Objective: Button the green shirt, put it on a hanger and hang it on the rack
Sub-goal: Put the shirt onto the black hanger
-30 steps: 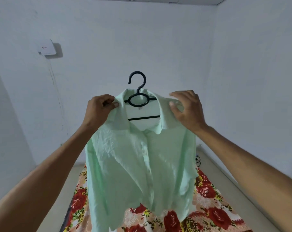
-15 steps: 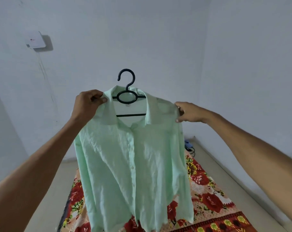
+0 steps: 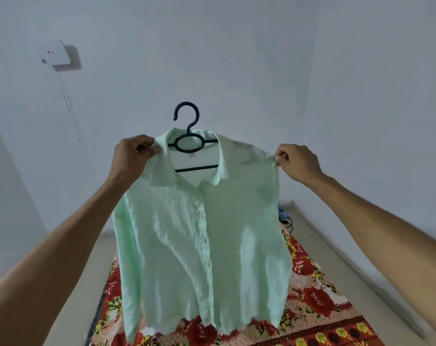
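Note:
The pale green shirt (image 3: 199,240) hangs in front of me, its front placket closed, draped over a black plastic hanger (image 3: 188,136) whose hook sticks up above the collar. My left hand (image 3: 133,158) grips the shirt's left shoulder beside the collar. My right hand (image 3: 296,162) pinches the fabric at the right shoulder tip. Both arms are stretched forward, holding the shirt in the air. No rack is in view.
A red floral mat (image 3: 311,308) lies on the floor under the shirt. White walls stand ahead and to the right. A white box (image 3: 54,52) is mounted high on the left wall, and a dark cable (image 3: 285,219) lies by the far wall.
My right hand slid from the collar outward to the right shoulder tip. The shirt now hangs flatter and more spread, and my view has shifted a little.

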